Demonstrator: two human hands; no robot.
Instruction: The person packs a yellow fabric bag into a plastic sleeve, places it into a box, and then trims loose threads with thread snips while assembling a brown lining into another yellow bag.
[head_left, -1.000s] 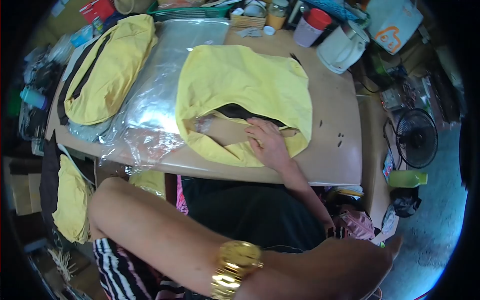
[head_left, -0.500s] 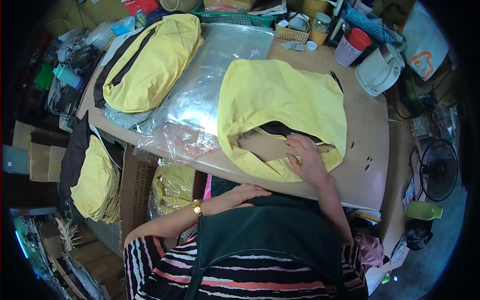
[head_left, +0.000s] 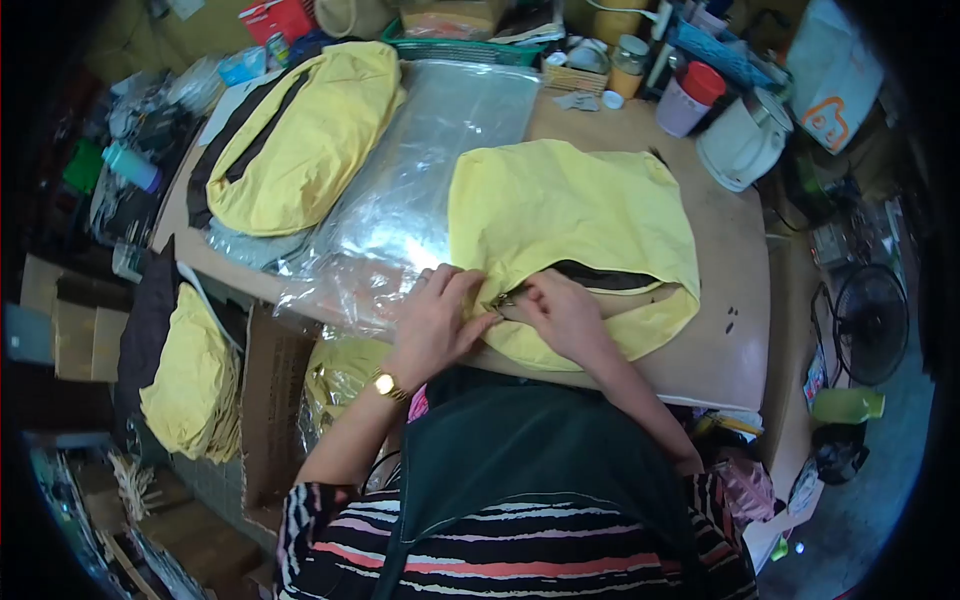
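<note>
A yellow cloth bag (head_left: pixel 590 200) lies flat on the table, its dark-lined opening toward me. My left hand (head_left: pixel 440 315) has the bag's left edge between thumb and fingers, beside the opening. Close to it, my right hand (head_left: pixel 565 315) is closed in a pinch at the left end of the opening's edge. A small metal piece (head_left: pixel 503 300), perhaps a zipper part, shows between the two hands. The right fingertips partly hide what they pinch.
Clear plastic sheets (head_left: pixel 430 140) lie left of the bag, beside another yellow and dark bag (head_left: pixel 300 150). More yellow bags (head_left: pixel 190 380) hang beyond the table's left edge. A white kettle (head_left: pixel 745 140), a pink cup (head_left: pixel 685 108) and a jar (head_left: pixel 627 65) stand at the back right.
My left hand has moved from the table's front edge up onto the bag's left side. My right hand has shifted left along the opening and closed into a pinch.
</note>
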